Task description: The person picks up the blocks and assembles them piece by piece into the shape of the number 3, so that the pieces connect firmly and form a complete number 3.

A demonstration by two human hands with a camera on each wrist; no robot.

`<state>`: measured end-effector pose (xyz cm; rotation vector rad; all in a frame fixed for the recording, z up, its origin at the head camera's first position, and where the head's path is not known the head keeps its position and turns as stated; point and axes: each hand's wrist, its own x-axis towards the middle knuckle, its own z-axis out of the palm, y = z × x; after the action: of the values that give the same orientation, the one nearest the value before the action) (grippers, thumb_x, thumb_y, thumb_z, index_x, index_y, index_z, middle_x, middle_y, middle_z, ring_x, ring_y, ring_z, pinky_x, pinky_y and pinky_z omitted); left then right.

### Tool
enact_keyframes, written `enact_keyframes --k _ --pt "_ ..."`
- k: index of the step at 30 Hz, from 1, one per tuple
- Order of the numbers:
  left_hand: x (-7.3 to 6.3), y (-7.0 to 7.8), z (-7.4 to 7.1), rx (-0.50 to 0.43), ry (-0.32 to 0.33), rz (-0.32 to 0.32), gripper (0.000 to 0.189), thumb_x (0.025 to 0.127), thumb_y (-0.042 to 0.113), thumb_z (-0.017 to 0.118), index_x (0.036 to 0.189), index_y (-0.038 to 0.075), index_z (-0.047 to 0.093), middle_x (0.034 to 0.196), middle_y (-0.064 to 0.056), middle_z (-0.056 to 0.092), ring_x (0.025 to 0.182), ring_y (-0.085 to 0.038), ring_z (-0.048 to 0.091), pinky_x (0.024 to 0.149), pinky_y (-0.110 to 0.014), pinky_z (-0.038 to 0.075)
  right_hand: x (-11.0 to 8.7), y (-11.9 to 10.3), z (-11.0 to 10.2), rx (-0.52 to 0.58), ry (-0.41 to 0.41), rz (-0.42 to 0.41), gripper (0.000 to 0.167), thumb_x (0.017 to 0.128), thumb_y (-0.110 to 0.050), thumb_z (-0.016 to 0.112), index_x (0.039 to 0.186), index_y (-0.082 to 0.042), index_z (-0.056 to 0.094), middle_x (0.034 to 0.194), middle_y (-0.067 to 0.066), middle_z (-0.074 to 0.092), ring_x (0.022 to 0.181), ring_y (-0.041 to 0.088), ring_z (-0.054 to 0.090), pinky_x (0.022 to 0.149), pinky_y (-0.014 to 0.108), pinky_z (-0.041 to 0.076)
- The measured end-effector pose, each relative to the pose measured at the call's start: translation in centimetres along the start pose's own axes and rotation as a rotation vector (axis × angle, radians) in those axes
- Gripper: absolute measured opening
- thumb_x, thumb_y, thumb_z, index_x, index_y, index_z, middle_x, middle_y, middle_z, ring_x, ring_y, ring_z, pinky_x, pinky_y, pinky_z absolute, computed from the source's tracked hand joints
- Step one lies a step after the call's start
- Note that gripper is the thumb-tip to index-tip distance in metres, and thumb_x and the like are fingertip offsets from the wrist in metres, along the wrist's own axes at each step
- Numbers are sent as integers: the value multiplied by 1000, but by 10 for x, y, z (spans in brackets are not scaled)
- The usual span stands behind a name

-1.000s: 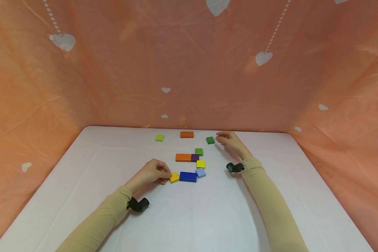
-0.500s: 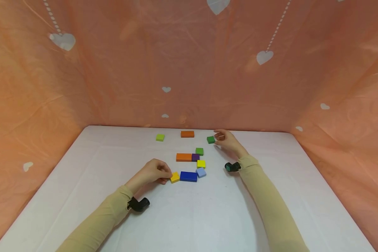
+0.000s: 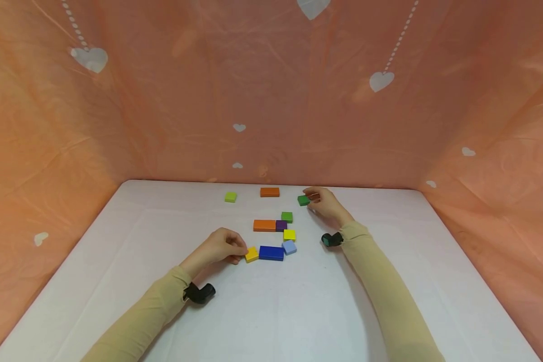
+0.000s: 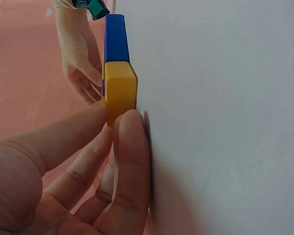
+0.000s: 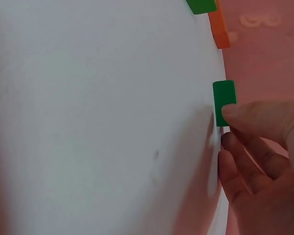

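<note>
My left hand (image 3: 217, 247) pinches a small orange-yellow block (image 3: 252, 254) between thumb and fingers. That block lies against the left end of a long blue block (image 3: 271, 253). In the left wrist view, the fingertips are at the near end of the yellow block (image 4: 121, 90). At the far right, my right hand (image 3: 326, 205) holds a small dark green block (image 3: 303, 200). The right wrist view has the thumb on the face of this green block (image 5: 224, 100), with the index finger partly hidden behind it.
A light blue block (image 3: 289, 247), bright yellow block (image 3: 289, 235), purple block (image 3: 281, 225), orange block (image 3: 264, 225) and green block (image 3: 287, 217) continue the row. Farther back lie a lime block (image 3: 231, 197) and another orange block (image 3: 269, 192). An orange curtain (image 3: 271, 100) surrounds the white table (image 3: 271, 322).
My right hand has moved left and its thumb and fingers have closed on the dark green block. The left hand stays at the orange-yellow block.
</note>
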<state>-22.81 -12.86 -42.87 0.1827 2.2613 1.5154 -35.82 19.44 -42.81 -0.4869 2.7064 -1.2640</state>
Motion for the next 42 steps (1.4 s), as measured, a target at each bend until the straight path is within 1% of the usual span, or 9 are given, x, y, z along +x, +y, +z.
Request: enact_keyframes --k 5,9,13,19,26,34,42 --pt "0 -1 0 -10 -8 9 11 85 4 71 90 -4 67 78 -10 64 59 -15 59 59 -29 57 1 0 1 -2 13 -1 43 89 6 59 131 2 52 130 20 53 116 34 51 100 43 43" --pt "0 -1 0 -9 -11 11 10 85 4 71 89 -4 67 78 -10 64 58 -15 59 59 -28 56 1 0 2 -11 21 -19 40 89 7 58 129 4 53 129 21 53 115 35 52 100 43 43" --pt "1 -1 0 -4 -11 4 9 85 4 71 89 -3 67 78 -10 63 58 -15 59 59 -27 56 1 -1 2 -4 18 -1 39 90 7 58 129 4 54 127 21 54 114 35 52 100 43 43" --pt "2 -1 0 3 -5 -11 9 86 5 71 89 -3 68 78 -10 63 58 -14 59 59 -27 56 3 -1 5 -35 15 13 38 89 4 61 127 3 56 125 19 56 112 32 53 98 41 44" --pt "1 -1 0 9 3 2 10 86 5 71 90 -3 67 78 -10 63 58 -15 58 59 -28 57 4 -2 8 -66 27 -9 34 88 3 63 122 4 60 117 19 59 105 32 56 94 41 47" --pt "0 -1 1 10 11 -8 9 86 4 71 90 -3 68 78 -10 63 58 -15 59 59 -28 57 2 -9 12 -54 12 -24 34 87 3 66 121 2 61 120 17 58 107 31 55 94 38 48" --pt "0 -2 0 0 5 1 9 85 4 71 90 -3 68 78 -10 63 58 -15 58 58 -28 56 5 -20 16 -49 -1 -19 33 88 2 66 120 0 61 118 15 58 103 29 57 91 36 50"
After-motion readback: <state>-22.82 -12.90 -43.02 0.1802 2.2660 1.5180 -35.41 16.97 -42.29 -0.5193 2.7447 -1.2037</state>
